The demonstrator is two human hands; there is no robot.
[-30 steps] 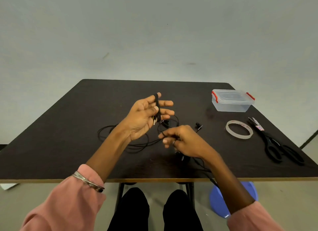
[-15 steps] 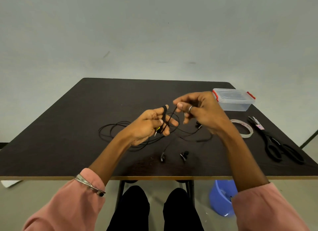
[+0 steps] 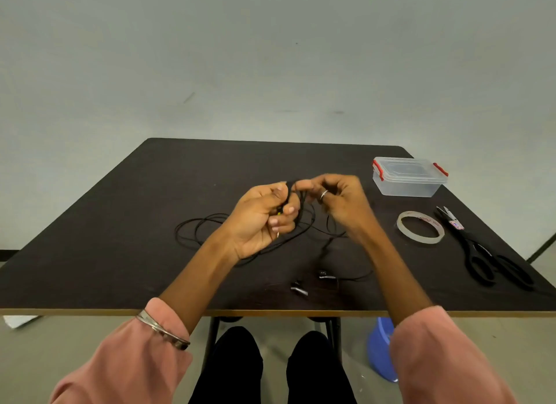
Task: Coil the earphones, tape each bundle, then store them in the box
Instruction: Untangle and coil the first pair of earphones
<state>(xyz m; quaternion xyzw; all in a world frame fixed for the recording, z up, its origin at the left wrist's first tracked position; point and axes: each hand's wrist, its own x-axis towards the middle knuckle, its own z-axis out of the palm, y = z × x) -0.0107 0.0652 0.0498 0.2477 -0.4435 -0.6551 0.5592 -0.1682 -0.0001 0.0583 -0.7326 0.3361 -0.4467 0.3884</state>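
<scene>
Bare room: plain wall [image 3: 270, 57], table [image 3: 120, 238].

Sleeves: loose pink fabric, pushed up both forearms.
Left wrist: a silver metal bangle [image 3: 162, 331] sits at the cuff.
Right hand [image 3: 340, 202]: a silver ring [image 3: 323, 194] on one finger.
Legs: black trousers [image 3: 270, 370].

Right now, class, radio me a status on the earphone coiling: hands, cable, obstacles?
Left hand grips coiled turns. Right hand pinches earphone cable near it. Earbuds loose on table; box lidded, tape roll untouched. Nothing blocking.
</scene>
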